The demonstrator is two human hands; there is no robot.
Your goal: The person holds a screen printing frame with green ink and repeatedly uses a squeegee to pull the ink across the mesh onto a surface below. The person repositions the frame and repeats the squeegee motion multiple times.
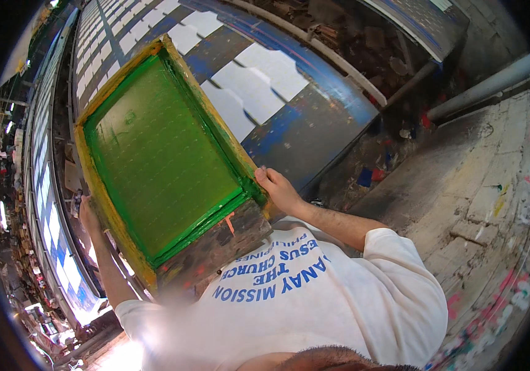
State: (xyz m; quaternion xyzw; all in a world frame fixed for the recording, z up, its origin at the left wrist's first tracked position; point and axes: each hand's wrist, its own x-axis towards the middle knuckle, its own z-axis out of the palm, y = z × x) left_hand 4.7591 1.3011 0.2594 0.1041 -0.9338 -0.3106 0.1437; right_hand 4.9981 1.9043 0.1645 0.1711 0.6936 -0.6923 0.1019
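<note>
A screen printing frame (160,154) with green mesh and a yellow-stained wooden border is held tilted in front of my body. My right hand (277,188) grips its right edge near the lower corner, thumb on top and the other fingers hidden beneath. At the opposite edge, my left hand (88,215) holds the frame's side, its fingers mostly out of sight. The near end of the frame, a bare, stained strip with an orange mark, comes close to my white shirt. White fabric pieces (268,71) lie in rows on the long printing table (296,139) beyond the frame.
To the left runs another long table (48,204) with rows of white pieces. A metal rail (314,52) follows the printing table's right side. A paint-spattered block wall (475,185) and a thick pipe (487,86) stand at the right.
</note>
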